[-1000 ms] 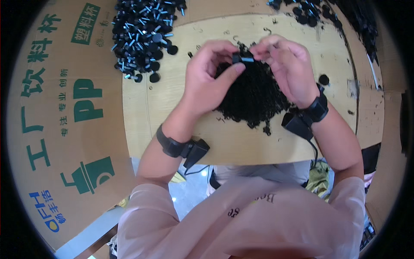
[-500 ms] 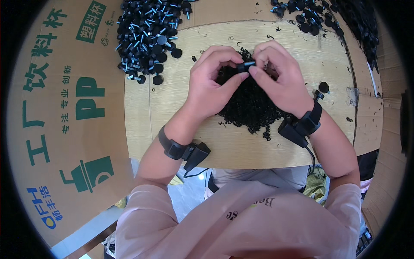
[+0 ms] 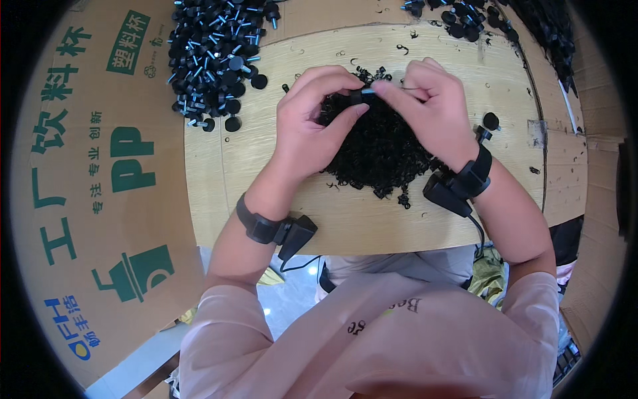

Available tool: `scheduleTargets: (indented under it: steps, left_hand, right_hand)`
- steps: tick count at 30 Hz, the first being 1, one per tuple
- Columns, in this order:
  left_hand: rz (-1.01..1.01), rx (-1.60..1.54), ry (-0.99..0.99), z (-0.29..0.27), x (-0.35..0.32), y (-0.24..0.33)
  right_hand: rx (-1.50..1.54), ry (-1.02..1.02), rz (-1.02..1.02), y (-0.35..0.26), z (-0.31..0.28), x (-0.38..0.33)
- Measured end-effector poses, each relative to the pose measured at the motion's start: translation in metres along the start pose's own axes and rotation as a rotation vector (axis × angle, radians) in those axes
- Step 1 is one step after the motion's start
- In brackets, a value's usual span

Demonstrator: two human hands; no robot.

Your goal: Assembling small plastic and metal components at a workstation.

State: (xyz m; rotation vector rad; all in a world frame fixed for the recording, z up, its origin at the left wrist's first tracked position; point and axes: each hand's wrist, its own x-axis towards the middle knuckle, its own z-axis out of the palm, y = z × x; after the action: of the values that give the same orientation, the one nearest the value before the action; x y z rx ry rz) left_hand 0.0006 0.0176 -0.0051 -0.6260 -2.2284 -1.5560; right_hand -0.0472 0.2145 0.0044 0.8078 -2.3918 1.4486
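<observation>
My left hand (image 3: 311, 123) pinches a black-headed screw (image 3: 357, 97) between thumb and fingers, its bare metal stud pointing right. At the stud's end is the thumb of my right hand (image 3: 432, 110); the other fingers of that hand are curled. A thin dark line shows by those curled fingers, too small to name. Beneath both hands spreads a heap of small black curled scraps (image 3: 379, 156), which look like plastic trimmings.
Many similar black-headed screws (image 3: 216, 60) are piled at the far left, with more screws (image 3: 465, 20) at the far right. One lone screw (image 3: 490, 122) lies beside my right wrist. Loose scraps dot the wooden board (image 3: 266, 213). A printed cardboard sheet (image 3: 133, 219) stands on the left.
My right fingers have drawn back from the screw and curled, while the right thumb stretches to the stud, which now shows. The whole view has shifted slightly.
</observation>
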Motion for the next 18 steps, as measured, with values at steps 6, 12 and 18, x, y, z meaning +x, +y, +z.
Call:
scheduleTargets:
  steps: [6,12,18]
  left_hand:
    - [-0.132,-0.213,0.093,0.003,0.0,0.0]
    - [-0.074,-0.191,0.073,0.005,-0.004,0.0]
    - [-0.01,-0.165,0.087,0.006,0.0,0.001]
  right_hand:
    - [0.505,0.071,0.08,0.009,0.001,0.0]
    - [1.05,-0.01,0.385,0.004,-0.004,0.001]
    - [0.734,0.017,0.156,0.017,-0.008,0.006]
